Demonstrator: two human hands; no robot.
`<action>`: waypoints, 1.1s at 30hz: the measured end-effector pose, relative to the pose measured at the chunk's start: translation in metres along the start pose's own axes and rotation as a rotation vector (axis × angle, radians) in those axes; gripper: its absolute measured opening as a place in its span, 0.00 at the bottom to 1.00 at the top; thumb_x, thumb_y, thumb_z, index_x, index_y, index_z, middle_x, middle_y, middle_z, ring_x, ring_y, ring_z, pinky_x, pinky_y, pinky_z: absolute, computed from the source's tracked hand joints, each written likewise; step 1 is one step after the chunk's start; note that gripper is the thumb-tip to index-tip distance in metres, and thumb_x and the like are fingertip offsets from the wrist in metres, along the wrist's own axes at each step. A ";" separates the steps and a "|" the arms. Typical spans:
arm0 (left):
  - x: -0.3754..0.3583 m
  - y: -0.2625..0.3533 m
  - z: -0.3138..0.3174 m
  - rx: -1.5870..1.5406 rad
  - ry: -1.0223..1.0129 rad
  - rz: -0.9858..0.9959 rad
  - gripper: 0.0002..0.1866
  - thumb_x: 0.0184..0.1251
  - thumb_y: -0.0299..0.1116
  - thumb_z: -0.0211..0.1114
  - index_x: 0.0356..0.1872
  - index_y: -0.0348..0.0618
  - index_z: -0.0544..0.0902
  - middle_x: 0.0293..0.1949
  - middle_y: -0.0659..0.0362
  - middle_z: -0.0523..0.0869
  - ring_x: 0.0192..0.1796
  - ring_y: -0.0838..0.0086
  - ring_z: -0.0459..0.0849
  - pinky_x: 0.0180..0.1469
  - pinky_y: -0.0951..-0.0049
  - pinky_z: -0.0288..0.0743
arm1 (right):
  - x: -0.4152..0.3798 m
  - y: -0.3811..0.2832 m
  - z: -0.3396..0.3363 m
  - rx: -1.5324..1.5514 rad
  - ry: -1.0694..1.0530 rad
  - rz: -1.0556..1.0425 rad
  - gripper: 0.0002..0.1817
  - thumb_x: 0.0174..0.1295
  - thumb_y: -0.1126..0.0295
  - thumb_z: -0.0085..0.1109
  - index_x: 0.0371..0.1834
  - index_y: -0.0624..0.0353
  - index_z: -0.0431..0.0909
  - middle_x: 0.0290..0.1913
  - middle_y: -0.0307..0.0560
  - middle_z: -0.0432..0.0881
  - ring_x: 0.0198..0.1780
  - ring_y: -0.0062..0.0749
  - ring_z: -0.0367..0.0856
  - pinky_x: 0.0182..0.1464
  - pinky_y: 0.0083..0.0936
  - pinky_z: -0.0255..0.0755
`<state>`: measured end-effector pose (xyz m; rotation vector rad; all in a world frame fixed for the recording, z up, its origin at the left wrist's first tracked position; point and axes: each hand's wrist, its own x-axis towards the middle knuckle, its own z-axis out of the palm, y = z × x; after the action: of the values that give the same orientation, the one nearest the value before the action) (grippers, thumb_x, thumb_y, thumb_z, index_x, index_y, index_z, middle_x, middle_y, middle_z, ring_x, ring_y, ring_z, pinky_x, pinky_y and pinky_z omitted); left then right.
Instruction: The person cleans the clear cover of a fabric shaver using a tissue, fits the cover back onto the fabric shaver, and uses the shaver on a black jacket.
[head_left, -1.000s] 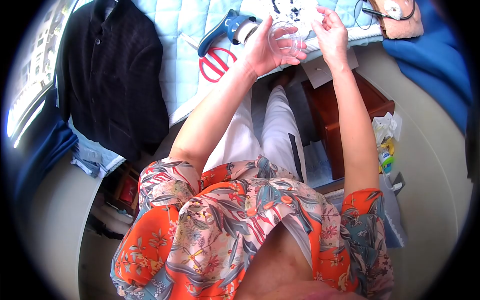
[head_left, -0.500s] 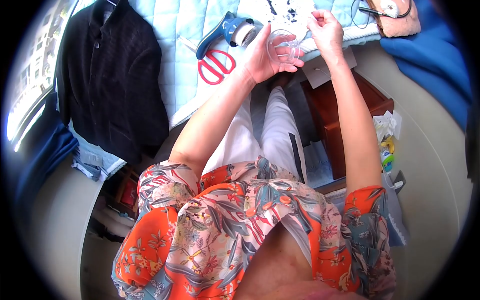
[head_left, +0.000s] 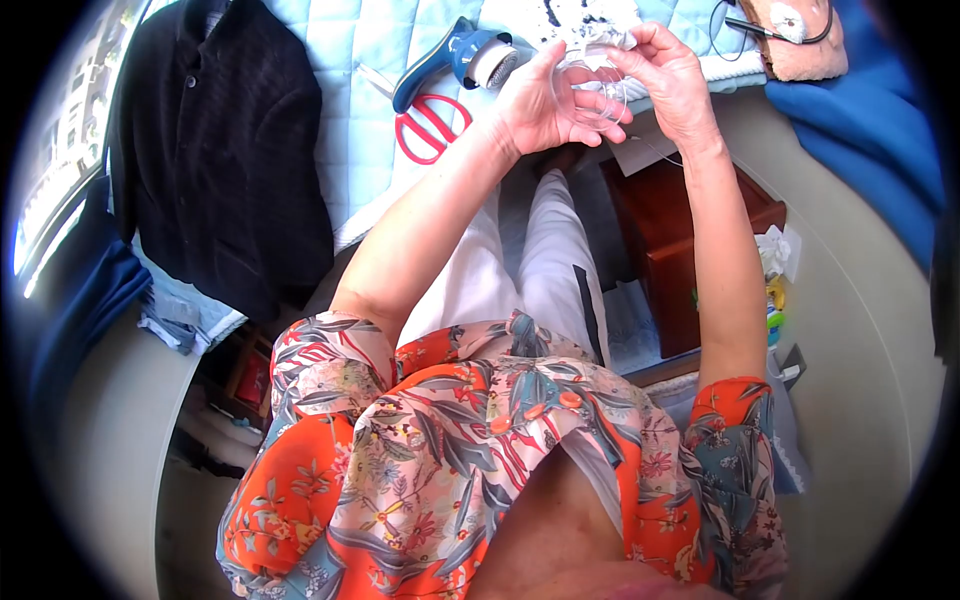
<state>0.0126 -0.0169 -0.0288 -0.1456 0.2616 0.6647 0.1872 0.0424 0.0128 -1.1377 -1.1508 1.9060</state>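
My left hand [head_left: 530, 108] is curled around a clear plastic cup [head_left: 612, 108], palm facing up. A white tissue [head_left: 585, 18] with dark lint specks lies just beyond. My right hand [head_left: 672, 82] pinches the near edge of the tissue at the rim of the cup; part of the tissue bunches there. To the left of my left hand rests a blue fabric shaver [head_left: 432, 68] with a round white head. Scissors with red handles [head_left: 432, 128] lie below the shaver, their blades partly under it.
A dark jacket [head_left: 220, 150] lies on the light-blue quilt [head_left: 345, 170] at the left. A pink plush item [head_left: 800, 45] with a black cord sits at the upper right. Below the bed edge stands a reddish-brown wooden cabinet [head_left: 690, 270]. Blue cloth [head_left: 870, 130] hangs on the right.
My right hand has come down and closer to the cup, drawing the tissue edge toward it. My left hand with the cup has shifted slightly right.
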 end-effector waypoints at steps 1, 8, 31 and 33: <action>0.001 0.000 0.000 -0.006 -0.005 -0.018 0.42 0.65 0.65 0.43 0.63 0.33 0.63 0.49 0.29 0.75 0.46 0.42 0.81 0.36 0.63 0.84 | -0.002 -0.004 0.002 0.026 -0.037 0.017 0.09 0.58 0.78 0.63 0.41 0.58 0.76 0.37 0.37 0.81 0.39 0.17 0.77 0.45 0.15 0.70; 0.004 -0.002 0.007 0.010 -0.079 -0.081 0.43 0.64 0.67 0.43 0.64 0.34 0.62 0.47 0.32 0.77 0.42 0.45 0.82 0.31 0.65 0.83 | 0.007 0.001 -0.010 0.052 -0.011 -0.057 0.11 0.58 0.78 0.63 0.43 0.59 0.76 0.38 0.37 0.82 0.40 0.17 0.78 0.45 0.15 0.70; -0.031 -0.030 0.008 0.111 0.144 -0.189 0.42 0.67 0.66 0.38 0.66 0.35 0.61 0.49 0.33 0.77 0.40 0.49 0.82 0.29 0.65 0.80 | -0.083 0.067 -0.028 -0.875 0.690 -0.023 0.13 0.54 0.67 0.60 0.43 0.56 0.78 0.35 0.45 0.84 0.36 0.37 0.84 0.38 0.31 0.76; -0.031 -0.034 0.013 0.150 0.154 -0.204 0.42 0.67 0.66 0.37 0.66 0.36 0.61 0.49 0.34 0.77 0.40 0.48 0.82 0.29 0.65 0.80 | -0.132 0.078 -0.037 -0.690 0.788 0.094 0.12 0.53 0.67 0.60 0.41 0.56 0.80 0.32 0.47 0.84 0.34 0.40 0.83 0.39 0.31 0.77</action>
<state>0.0130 -0.0584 -0.0058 -0.0782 0.4375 0.4294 0.2707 -0.0866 -0.0205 -2.0812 -1.2933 0.9023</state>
